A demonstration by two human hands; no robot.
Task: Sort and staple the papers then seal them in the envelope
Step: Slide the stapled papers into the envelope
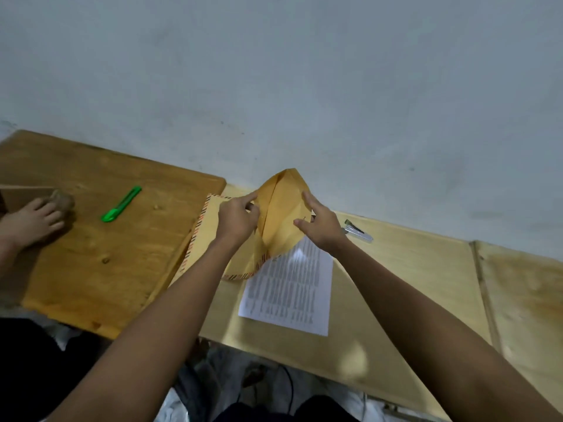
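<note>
Layout around the fingers [253, 197]

Papers [289, 287] are lying on the table [411, 269] just below them; stapler [358, 231] is sitting right, cutter [121, 204] far left.

Matt paper envelope [280, 214], wooden table [396, 269]

No legible text anywhere. The paper [286, 287] on the table carries rows of print, too blurred to read. Envelope [275, 220] shows only a striped border, no lettering.

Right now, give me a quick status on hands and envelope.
Both hands, left hand and right hand, holding the envelope open. Papers still outside on the table. Nothing in the way.
</note>
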